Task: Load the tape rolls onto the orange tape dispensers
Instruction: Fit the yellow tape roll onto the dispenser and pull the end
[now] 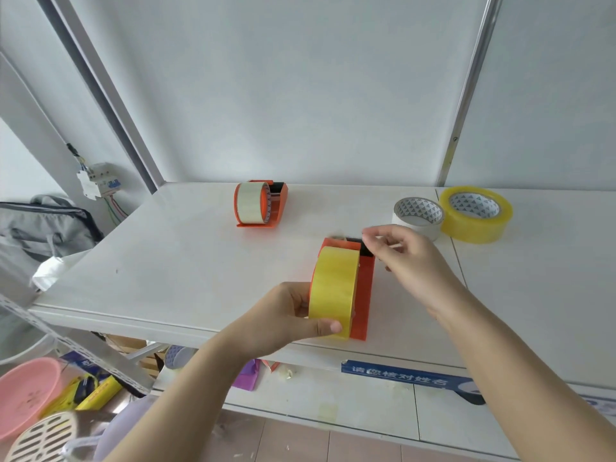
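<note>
An orange tape dispenser [364, 295] stands near the shelf's front edge with a yellow tape roll [333, 288] mounted in it. My left hand [293, 318] grips that roll from the left, thumb across its near face. My right hand [410, 258] hovers at the dispenser's far black end, thumb and forefinger pinched together; whether a tape end lies between them I cannot tell. A second orange dispenser [278, 208] with a pale tape roll [251, 203] in it stands at the back. Two loose rolls lie at the right: a white one [418, 218] and a yellow one [475, 215].
The white shelf [166, 268] runs left to right against a white wall. A grey bag [43, 225] and a breaker box [96, 181] sit at the left. Below lie a pink basin [26, 391], a slotted cover [43, 438], boxes and a blue sign [400, 378].
</note>
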